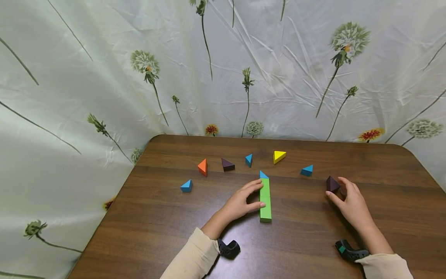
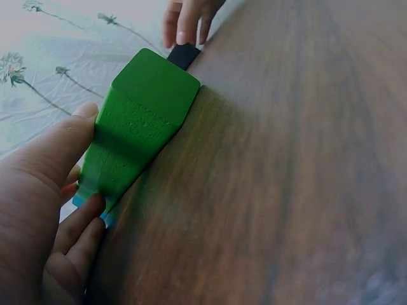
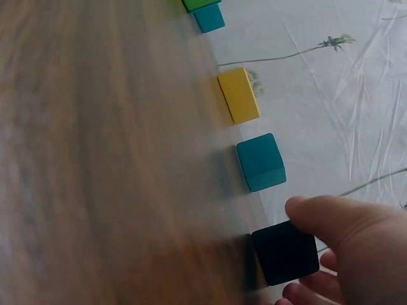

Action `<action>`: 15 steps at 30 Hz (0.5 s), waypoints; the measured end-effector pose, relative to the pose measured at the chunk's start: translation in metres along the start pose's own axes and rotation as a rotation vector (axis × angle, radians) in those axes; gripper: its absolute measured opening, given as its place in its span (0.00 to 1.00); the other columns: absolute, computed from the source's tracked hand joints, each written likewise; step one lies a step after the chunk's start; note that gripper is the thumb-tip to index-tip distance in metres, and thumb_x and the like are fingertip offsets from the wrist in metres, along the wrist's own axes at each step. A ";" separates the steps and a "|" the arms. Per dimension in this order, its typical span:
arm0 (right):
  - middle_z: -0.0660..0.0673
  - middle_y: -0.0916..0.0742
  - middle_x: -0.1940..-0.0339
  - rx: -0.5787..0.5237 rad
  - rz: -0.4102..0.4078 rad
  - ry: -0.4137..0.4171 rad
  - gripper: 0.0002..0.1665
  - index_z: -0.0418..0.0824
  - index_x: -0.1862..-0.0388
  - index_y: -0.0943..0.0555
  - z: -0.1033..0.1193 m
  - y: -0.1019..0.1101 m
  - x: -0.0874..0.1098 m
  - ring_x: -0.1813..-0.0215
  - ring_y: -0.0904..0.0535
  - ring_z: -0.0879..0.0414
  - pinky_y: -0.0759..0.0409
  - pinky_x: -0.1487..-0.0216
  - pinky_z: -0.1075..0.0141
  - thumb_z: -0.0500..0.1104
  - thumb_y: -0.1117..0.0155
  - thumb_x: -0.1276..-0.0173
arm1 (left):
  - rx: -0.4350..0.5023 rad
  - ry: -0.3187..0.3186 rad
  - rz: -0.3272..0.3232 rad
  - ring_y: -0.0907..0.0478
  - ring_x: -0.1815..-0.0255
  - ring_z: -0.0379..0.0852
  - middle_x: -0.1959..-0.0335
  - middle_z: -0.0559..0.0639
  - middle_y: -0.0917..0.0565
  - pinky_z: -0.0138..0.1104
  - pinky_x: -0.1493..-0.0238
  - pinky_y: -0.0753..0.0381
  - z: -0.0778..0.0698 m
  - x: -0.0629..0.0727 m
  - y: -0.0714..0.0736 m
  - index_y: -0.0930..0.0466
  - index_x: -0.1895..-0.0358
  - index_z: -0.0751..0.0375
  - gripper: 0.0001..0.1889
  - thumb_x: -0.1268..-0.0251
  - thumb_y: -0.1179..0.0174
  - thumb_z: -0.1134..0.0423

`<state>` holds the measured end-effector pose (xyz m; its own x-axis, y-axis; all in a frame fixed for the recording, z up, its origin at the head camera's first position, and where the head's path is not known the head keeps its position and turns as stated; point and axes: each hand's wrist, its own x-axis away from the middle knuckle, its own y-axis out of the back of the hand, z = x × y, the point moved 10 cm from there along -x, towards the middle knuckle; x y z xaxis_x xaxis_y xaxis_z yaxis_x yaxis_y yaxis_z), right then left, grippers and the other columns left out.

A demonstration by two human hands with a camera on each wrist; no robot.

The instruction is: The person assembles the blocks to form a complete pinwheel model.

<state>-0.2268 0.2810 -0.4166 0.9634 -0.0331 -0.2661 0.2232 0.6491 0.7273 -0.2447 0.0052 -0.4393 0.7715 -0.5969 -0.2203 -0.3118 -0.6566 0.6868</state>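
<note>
Two green blocks lie end to end in a line, with a blue triangular block at their far end. My left hand rests its thumb and fingertips along the left side and top of the green blocks, fingers spread. In the left wrist view the green block fills the middle, the thumb at its edge. Over on the right, my right hand pinches a dark purple triangular block between thumb and fingers. That dark block shows its square side in the right wrist view.
An arc of loose triangular blocks lies farther back: blue, orange, dark purple, blue, yellow and blue. Behind the brown wooden table hangs a flowered cloth.
</note>
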 end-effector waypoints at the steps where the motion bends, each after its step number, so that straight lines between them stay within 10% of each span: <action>1: 0.22 0.33 0.50 0.003 0.000 -0.010 0.35 0.21 0.41 0.41 -0.002 -0.001 0.000 0.51 0.34 0.29 0.33 0.57 0.40 0.43 0.40 0.36 | 0.003 0.001 0.001 0.45 0.35 0.40 0.33 0.43 0.41 0.37 0.39 0.42 0.000 0.000 0.000 0.36 0.36 0.58 0.31 0.42 0.40 0.51; 10: 0.23 0.30 0.54 0.019 -0.003 -0.041 0.29 0.20 0.46 0.37 -0.008 -0.002 0.000 0.55 0.30 0.32 0.30 0.57 0.44 0.42 0.43 0.35 | -0.006 -0.006 -0.001 0.45 0.35 0.40 0.33 0.44 0.41 0.37 0.39 0.42 0.000 0.000 0.000 0.36 0.36 0.59 0.31 0.42 0.41 0.51; 15: 0.26 0.29 0.55 -0.005 -0.041 -0.021 0.28 0.21 0.46 0.36 -0.003 0.004 -0.001 0.56 0.28 0.34 0.30 0.63 0.80 0.40 0.41 0.36 | -0.009 -0.012 -0.008 0.45 0.35 0.39 0.33 0.43 0.41 0.36 0.39 0.42 0.001 -0.001 0.000 0.35 0.36 0.59 0.31 0.42 0.41 0.51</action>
<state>-0.2276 0.2860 -0.4155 0.9563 -0.0754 -0.2827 0.2620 0.6509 0.7126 -0.2456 0.0053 -0.4403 0.7672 -0.5972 -0.2340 -0.3009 -0.6573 0.6909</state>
